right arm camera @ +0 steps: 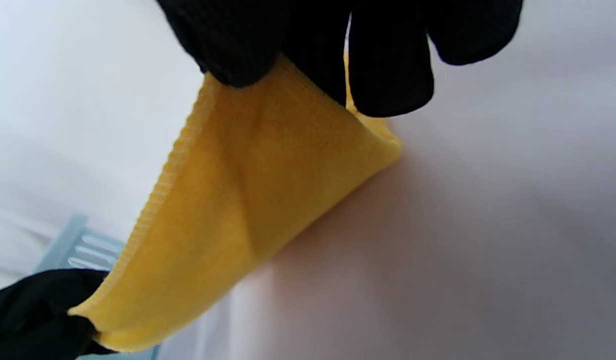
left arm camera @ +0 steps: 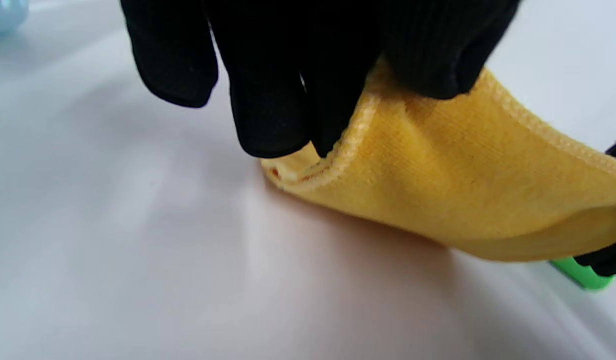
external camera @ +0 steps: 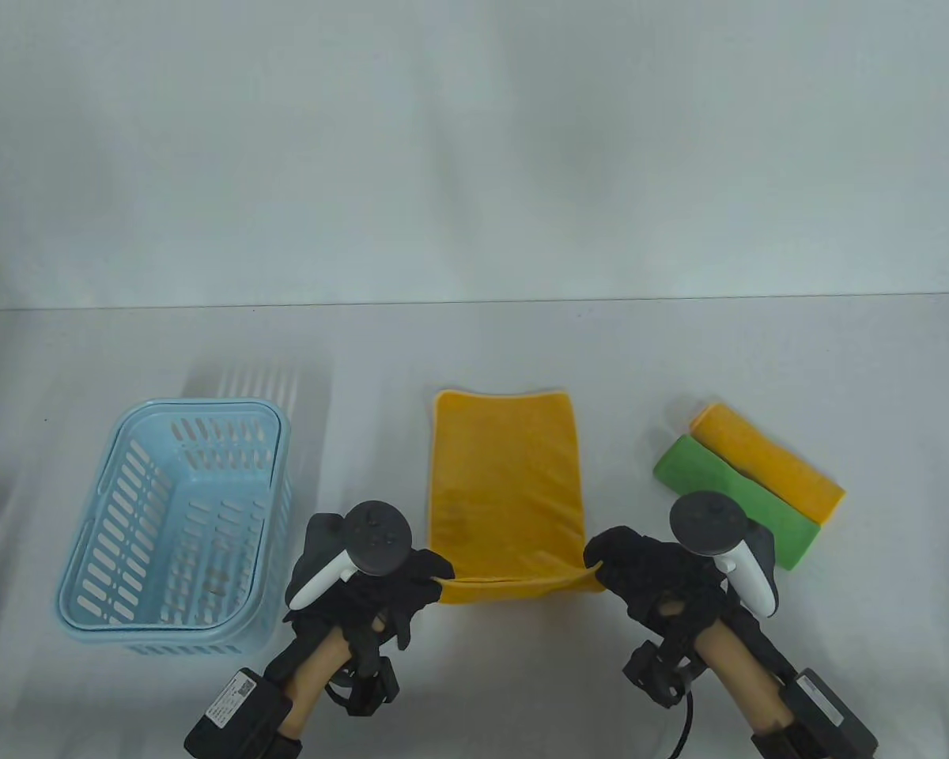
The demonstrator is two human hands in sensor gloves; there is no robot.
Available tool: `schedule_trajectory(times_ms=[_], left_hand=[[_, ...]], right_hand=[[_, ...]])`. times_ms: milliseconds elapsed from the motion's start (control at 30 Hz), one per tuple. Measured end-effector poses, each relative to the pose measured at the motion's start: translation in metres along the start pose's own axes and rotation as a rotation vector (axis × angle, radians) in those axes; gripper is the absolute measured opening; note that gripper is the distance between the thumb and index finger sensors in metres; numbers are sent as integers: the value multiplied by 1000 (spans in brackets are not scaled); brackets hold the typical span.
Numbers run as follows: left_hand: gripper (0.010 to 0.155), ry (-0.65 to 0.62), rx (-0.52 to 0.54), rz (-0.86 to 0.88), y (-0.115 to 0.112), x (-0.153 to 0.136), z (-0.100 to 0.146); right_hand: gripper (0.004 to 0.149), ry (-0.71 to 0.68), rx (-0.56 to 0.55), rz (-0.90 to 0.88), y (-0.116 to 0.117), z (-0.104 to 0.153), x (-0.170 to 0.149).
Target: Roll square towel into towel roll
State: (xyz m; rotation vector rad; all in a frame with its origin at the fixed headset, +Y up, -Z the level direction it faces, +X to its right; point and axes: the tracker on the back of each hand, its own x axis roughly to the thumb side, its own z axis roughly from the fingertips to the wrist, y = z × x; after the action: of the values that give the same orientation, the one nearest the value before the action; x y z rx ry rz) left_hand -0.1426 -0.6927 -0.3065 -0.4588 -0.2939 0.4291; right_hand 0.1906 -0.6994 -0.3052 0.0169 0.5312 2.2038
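A yellow square towel (external camera: 508, 482) lies flat on the white table (external camera: 474, 348) in the middle. My left hand (external camera: 411, 581) pinches its near left corner, and the left wrist view shows that corner (left arm camera: 438, 170) lifted off the table under my fingers (left arm camera: 267, 115). My right hand (external camera: 613, 565) pinches the near right corner, seen lifted in the right wrist view (right arm camera: 257, 200). The near edge hangs raised between both hands. The far edge rests on the table.
A light blue slotted plastic basket (external camera: 175, 528) stands to the left of the towel. A folded green towel (external camera: 734, 498) and a folded yellow towel (external camera: 767, 461) lie side by side to the right, close behind my right hand.
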Motion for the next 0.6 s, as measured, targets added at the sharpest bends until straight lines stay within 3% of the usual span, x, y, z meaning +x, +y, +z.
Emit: schedule_trajectory(times_ms=[467,600], left_hand=[[46,23,-207,-161,-41,-4,-14],[45,28,-228,-177,-44,-4,-17]], right_hand=[[40,150,239,198,34,-12,-27],[40,180,260,174,35,-14,-31]])
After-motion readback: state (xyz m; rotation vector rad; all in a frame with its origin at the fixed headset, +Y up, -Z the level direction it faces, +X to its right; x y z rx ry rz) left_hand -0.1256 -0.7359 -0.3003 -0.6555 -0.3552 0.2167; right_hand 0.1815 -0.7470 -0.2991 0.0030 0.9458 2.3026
